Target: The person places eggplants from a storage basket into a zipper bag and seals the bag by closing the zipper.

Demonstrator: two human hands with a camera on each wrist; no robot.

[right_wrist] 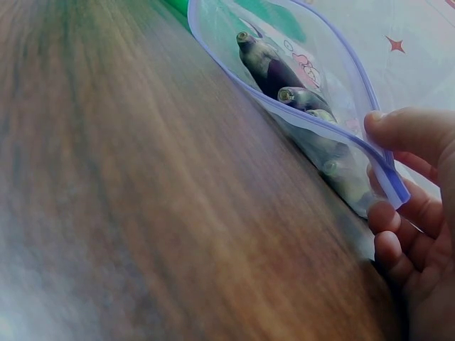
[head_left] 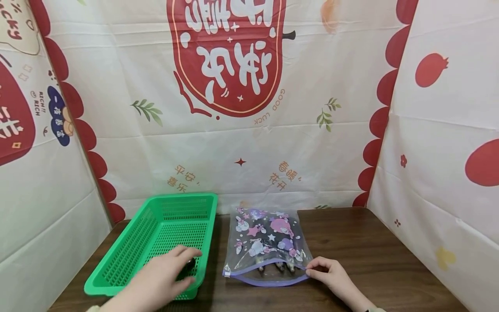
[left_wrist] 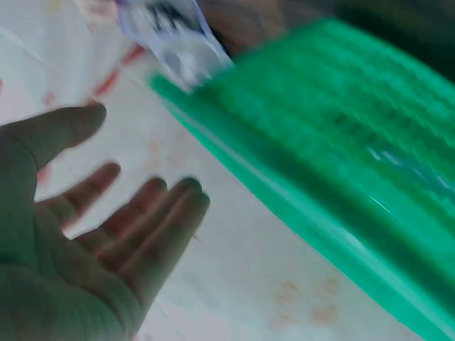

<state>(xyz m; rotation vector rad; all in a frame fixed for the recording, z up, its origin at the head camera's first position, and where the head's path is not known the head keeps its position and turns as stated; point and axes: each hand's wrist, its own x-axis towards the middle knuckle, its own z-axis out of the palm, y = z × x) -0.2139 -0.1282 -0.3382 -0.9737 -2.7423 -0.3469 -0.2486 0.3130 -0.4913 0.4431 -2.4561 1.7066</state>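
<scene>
A clear zip bag (head_left: 265, 242) printed with pink and purple cartoon figures lies on the table, its purple zip edge parted toward me. Several dark eggplants (right_wrist: 270, 67) lie inside, stem ends at the mouth. Between thumb and fingers, my right hand (head_left: 327, 275) pinches the right corner of that zip edge. My left hand (head_left: 161, 275) is over the near right part of a green plastic basket (head_left: 152, 203), fingers spread and apart in the blurred left wrist view. Under its fingers shows a dark, shiny object (head_left: 189, 266), partly hidden; its kind is unclear.
The dark wooden table (head_left: 351, 242) carries the basket at left and the bag at centre. White printed cloth (head_left: 241, 147) hangs behind the table and on both sides. The basket's right rim stands between my left hand and the bag.
</scene>
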